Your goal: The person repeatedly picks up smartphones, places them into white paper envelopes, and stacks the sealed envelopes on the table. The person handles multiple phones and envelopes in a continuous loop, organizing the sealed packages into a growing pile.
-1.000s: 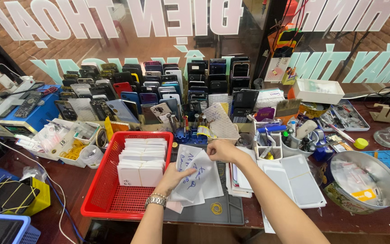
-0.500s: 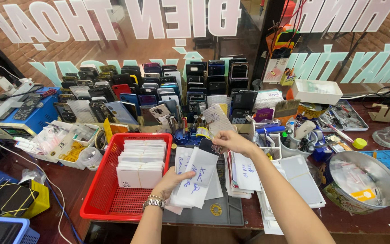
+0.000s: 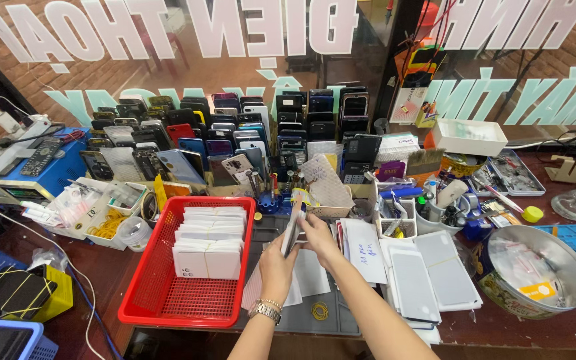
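Observation:
Both my hands meet over the grey work mat [image 3: 331, 323], holding a stack of flat white packets [image 3: 293, 230] upright and edge-on to the camera. My left hand [image 3: 277, 267], with a metal watch on the wrist, grips the stack from below and the left. My right hand [image 3: 316, 235] holds its right side. Left of the hands stands a red plastic basket [image 3: 161, 300] with rows of similar white packets [image 3: 209, 241] standing in it. More white packets and papers [image 3: 363, 248] lie on the mat to the right.
Rows of phones [image 3: 221, 133] stand in racks behind the mat, before a lettered glass pane. A metal bowl [image 3: 538, 273] sits at right, white flat plates [image 3: 428, 277] beside the mat, tool cups [image 3: 428, 207], a blue device [image 3: 41, 170] at left, a yellow rubber band [image 3: 319, 311].
The white packets that my left hand held flat over the mat have been gathered and turned upright; my right hand came back from the right and joined the stack.

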